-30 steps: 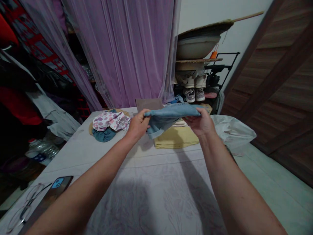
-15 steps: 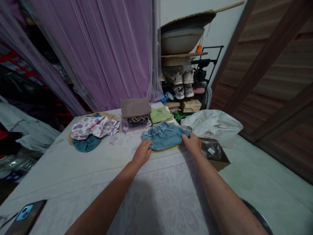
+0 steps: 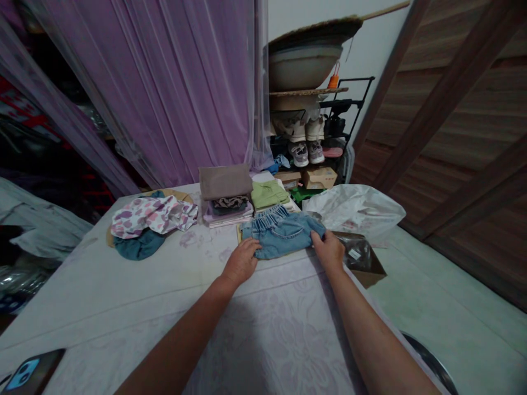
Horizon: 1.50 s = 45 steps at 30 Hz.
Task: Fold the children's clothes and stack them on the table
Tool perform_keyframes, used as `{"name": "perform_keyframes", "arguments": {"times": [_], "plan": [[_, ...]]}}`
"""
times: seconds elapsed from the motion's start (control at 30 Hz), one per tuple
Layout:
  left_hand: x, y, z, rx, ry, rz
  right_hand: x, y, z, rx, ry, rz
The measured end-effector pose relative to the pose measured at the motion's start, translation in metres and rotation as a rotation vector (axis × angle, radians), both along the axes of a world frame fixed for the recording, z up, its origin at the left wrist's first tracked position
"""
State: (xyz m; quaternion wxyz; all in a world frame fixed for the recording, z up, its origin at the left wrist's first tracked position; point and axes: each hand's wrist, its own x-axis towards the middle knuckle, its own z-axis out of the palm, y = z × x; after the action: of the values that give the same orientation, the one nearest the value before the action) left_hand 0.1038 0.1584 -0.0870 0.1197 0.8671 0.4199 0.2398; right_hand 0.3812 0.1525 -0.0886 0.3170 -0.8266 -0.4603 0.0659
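Observation:
Folded blue denim with a gathered elastic waistband, looking like jeans or shorts, lies on the patterned cloth in front of me. My left hand is closed on its near left corner. At its right end, my right hand pinches the edge between thumb and fingers. A thin strip of something yellow shows at the denim's left edge; the rest of it is covered. Just behind are a green folded garment and a stack of folded clothes with a brown piece on top.
At the left lies a loose heap with a heart-print garment. A phone rests at the near left corner. Off the right edge are an open cardboard box and a white plastic bag. A shoe rack stands behind.
The denim has come slightly nearer and lies flatter, covering most of the yellow piece that showed along its front edge. Both hands keep hold of it; the right has shifted slightly right.

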Motion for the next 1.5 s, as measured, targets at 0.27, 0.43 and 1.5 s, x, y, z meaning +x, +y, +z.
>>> {"name": "perform_keyframes", "arguments": {"times": [0.27,0.43,1.5], "plan": [[0.021,0.01,0.031,0.053,0.004,0.089,-0.032,0.014,0.028,0.358,-0.328,0.417],[0.039,0.033,0.015,-0.028,0.168,0.135,-0.059,0.039,0.026,-0.029,-0.395,0.679],[-0.123,-0.044,-0.02,-0.024,0.351,0.492,-0.109,0.035,0.012,-0.106,-0.47,0.367]]}}
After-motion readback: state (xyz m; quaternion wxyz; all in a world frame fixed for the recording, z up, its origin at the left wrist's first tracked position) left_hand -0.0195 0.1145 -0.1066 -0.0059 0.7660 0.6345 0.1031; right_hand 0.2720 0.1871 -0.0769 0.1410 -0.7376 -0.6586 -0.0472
